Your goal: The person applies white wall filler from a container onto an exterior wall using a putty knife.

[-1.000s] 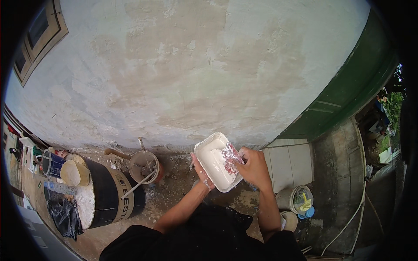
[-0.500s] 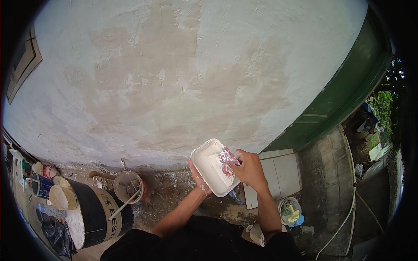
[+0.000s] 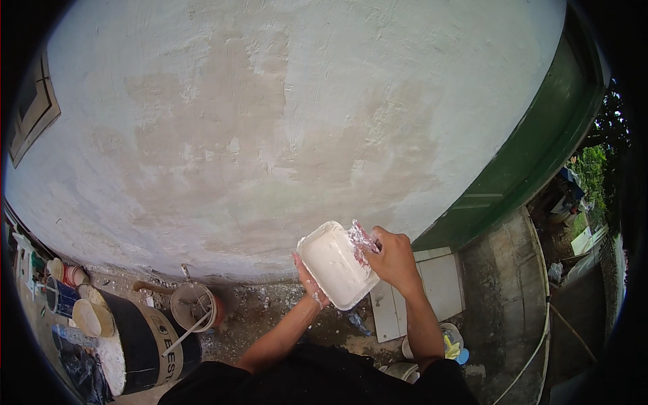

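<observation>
My left hand [image 3: 308,280] supports a shallow white plastic tub [image 3: 343,304] from its left side, with the fingers partly hidden behind it. Pale, creamy filler paste [image 3: 332,262] covers the inside of the tub. Pinched in my right hand [image 3: 397,262] is a red scraper [image 3: 362,239], smeared with white paste, against the tub's upper right rim. White smears mark my left wrist. Ahead rises a rough whitish wall [image 3: 283,148] with beige patches.
A black drum [image 3: 145,334] with a beige band stands at the lower left, a bowl [image 3: 92,317] on it. Beside it is a bucket [image 3: 192,304] with a stick. White tiles [image 3: 439,283] lie on the right, near a green door [image 3: 496,182].
The scraper has moved from inside the tub up to its right rim, leaving more of the paste in sight. My view has shifted slightly.
</observation>
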`<state>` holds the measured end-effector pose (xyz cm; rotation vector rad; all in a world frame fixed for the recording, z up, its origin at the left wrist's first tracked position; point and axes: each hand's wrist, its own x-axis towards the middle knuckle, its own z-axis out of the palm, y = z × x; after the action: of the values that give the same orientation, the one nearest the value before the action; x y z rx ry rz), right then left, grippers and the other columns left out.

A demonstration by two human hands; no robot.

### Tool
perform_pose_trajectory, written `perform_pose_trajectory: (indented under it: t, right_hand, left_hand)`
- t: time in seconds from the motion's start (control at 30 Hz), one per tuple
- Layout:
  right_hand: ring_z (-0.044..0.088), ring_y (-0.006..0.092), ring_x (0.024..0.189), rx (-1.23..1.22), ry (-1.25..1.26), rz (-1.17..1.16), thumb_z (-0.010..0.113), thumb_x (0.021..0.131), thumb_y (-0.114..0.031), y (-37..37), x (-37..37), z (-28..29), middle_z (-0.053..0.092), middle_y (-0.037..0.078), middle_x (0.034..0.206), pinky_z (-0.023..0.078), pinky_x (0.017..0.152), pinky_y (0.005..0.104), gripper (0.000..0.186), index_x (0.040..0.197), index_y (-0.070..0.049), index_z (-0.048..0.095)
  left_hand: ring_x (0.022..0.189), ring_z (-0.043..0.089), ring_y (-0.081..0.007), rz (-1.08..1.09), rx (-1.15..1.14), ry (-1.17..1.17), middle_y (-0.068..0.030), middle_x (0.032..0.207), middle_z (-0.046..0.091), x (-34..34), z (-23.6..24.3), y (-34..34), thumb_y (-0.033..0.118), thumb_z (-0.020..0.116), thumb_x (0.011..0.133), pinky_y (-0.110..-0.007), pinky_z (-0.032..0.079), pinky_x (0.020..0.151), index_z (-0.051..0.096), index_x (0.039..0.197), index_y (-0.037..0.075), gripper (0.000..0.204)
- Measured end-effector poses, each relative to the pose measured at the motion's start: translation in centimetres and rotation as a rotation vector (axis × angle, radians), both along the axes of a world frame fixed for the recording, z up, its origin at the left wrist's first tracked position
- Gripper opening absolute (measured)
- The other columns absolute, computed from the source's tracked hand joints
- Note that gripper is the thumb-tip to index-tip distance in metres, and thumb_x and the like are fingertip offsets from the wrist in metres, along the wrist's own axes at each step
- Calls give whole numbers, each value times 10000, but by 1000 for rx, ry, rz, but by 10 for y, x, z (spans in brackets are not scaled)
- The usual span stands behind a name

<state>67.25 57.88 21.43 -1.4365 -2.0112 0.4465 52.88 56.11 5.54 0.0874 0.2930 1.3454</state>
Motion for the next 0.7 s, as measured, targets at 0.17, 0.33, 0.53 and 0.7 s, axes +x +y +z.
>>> perform_pose_trajectory:
  t: [0.17, 0.33, 0.53, 0.7]
  right_hand:
    - [639, 402, 673, 115, -250, 101, 665, 776, -112, 5, 5, -12, 616, 235, 685, 495, 618, 460, 192, 858, 31, 566]
    - [653, 386, 697, 181, -500, 131, 624, 795, -69, 2, -2, -20, 635, 194, 714, 536, 652, 449, 155, 915, 11, 566]
    - [655, 372, 681, 277, -621, 237, 602, 788, -40, 14, 2, -14, 628, 187, 694, 537, 601, 437, 132, 901, 20, 571]
    - [656, 383, 688, 166, -629, 166, 559, 776, 7, 32, 4, 17, 636, 213, 717, 538, 605, 453, 104, 875, 20, 584]
  left_hand:
    - [1236, 513, -337, 45, -5, 40, -130, 1400, 481, 17, 2, 6, 878, 245, 785, -506, 430, 1035, 383, 1444, 135, 1002]
    - [1226, 517, -325, 86, -54, 106, -125, 1376, 499, 34, 11, 9, 871, 279, 789, -482, 427, 1035, 403, 1428, 141, 978]
    - [1243, 494, -310, 87, -111, 72, -111, 1379, 491, 43, 33, 25, 872, 301, 782, -465, 411, 1045, 406, 1427, 156, 969]
    - [1271, 467, -295, 211, -51, 67, -96, 1405, 460, 57, 44, 45, 860, 306, 794, -446, 395, 1058, 391, 1435, 165, 949]
